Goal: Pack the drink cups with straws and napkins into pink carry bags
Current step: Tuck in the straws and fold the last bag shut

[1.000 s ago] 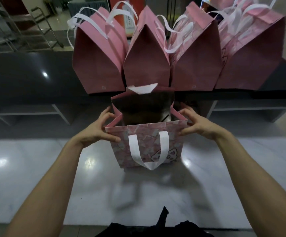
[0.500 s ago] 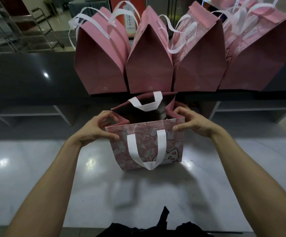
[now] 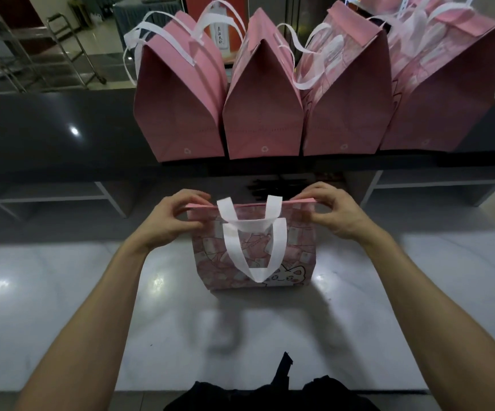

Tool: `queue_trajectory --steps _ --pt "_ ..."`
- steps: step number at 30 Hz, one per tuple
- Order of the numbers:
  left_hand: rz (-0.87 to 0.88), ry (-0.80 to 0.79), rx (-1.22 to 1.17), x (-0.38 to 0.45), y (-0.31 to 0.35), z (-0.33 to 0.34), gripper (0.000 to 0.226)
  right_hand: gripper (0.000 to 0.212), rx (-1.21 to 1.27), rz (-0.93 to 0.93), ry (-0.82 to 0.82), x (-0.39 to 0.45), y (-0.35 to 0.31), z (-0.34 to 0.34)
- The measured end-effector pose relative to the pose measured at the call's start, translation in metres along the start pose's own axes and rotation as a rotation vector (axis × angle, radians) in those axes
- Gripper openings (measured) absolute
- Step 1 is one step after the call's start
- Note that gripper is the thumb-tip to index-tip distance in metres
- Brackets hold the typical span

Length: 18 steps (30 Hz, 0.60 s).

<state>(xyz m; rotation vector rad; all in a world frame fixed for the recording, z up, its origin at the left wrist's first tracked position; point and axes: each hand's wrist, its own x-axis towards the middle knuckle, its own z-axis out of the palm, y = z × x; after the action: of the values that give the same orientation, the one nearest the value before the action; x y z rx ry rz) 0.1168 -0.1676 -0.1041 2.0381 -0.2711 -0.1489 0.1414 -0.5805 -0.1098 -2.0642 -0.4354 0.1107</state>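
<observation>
A pink patterned carry bag (image 3: pixel 293 256) with white handles and a cartoon animal print stands on the white marble counter (image 3: pixel 62 307) in front of me. Its top edges are pressed together into a flat closed rim. My left hand (image 3: pixel 169 218) pinches the rim's left end and my right hand (image 3: pixel 335 212) pinches its right end. Both white handles hang over the bag's near face. Whatever is inside the bag is hidden. No cups, straws or napkins are visible.
Several closed pink carry bags (image 3: pixel 181 99) stand in a row on the raised black ledge (image 3: pixel 47 129) behind the counter, handles up. Metal racks (image 3: pixel 33 54) stand at the far left. A dark cloth (image 3: pixel 270 393) lies at the counter's near edge.
The bag's mouth, open a second ago, has been folded shut. Both hands moved from spreading the sides to pinching the closed top rim, and the far handle came forward over the near face.
</observation>
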Motion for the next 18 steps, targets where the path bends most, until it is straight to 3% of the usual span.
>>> queue_trajectory --steps 3,11,15,18 --pt "0.007 0.077 0.082 0.003 0.0 0.003 0.029 0.033 -0.074 -0.02 0.054 -0.003 -0.003 0.003" --pt "0.084 0.225 0.204 -0.007 -0.004 0.018 0.036 0.077 -0.359 -0.077 0.109 -0.01 -0.001 0.02" --pt "0.153 0.247 0.207 -0.008 0.001 0.022 0.049 0.073 -0.457 -0.115 0.115 -0.012 -0.001 0.025" --pt "0.147 0.254 0.227 -0.004 0.001 0.023 0.04 0.062 -0.503 -0.171 0.129 -0.012 -0.005 0.026"
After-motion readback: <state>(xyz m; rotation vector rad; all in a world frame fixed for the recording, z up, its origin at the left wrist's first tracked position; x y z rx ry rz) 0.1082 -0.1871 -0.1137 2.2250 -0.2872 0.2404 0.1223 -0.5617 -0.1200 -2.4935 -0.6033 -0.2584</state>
